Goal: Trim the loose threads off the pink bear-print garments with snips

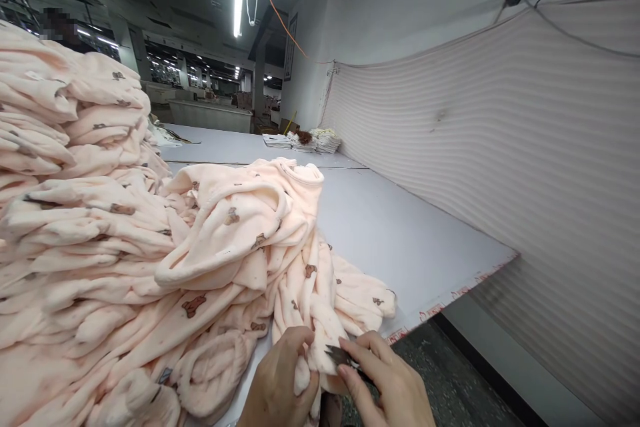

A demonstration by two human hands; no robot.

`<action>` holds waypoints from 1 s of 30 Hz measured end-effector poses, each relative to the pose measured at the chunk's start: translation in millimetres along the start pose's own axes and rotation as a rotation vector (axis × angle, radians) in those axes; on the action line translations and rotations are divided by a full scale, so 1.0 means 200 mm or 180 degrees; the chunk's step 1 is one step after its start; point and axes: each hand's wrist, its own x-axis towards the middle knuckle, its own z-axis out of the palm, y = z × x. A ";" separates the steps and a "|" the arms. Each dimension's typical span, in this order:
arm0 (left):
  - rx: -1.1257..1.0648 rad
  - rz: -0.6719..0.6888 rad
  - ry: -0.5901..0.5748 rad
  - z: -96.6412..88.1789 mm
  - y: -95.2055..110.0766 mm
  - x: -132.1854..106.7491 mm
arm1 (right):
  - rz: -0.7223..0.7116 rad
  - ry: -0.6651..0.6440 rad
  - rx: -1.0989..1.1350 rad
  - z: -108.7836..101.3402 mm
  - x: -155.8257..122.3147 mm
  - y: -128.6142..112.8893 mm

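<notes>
A pale pink fleece garment (240, 227) with small brown bear prints lies bunched near the table's front edge. My left hand (283, 377) is closed on a fold of it at the bottom centre. In my right hand (385, 380) is a pair of dark thread snips (340, 355), gripped between thumb and fingers. Their pointed tips are at the cloth beside my left hand. My right palm hides the rest of the snips.
A tall heap of similar pink garments (75, 233) fills the left side. The white tabletop (400, 227) runs back to stacks of folded white cloth (325, 140). A striped fabric sheet (490, 147) hangs along the right. A person (60, 30) is at the far left.
</notes>
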 end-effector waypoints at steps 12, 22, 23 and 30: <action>0.0047 0.0044 0.0018 -0.03 0.01 0.01 | 0.0136 0.0348 -0.0028 0.04 -0.02 0.01; -0.2175 -0.2409 -0.1370 -0.08 -0.01 0.10 | 0.0809 0.0911 -0.0070 0.18 0.10 0.10; -0.2499 -0.2656 -0.1396 -0.08 -0.02 0.11 | 0.0892 0.0746 0.0029 0.17 0.11 0.10; -0.4004 -0.3228 -0.1296 -0.09 -0.06 0.15 | 0.0285 -0.0162 0.0722 0.05 0.06 0.02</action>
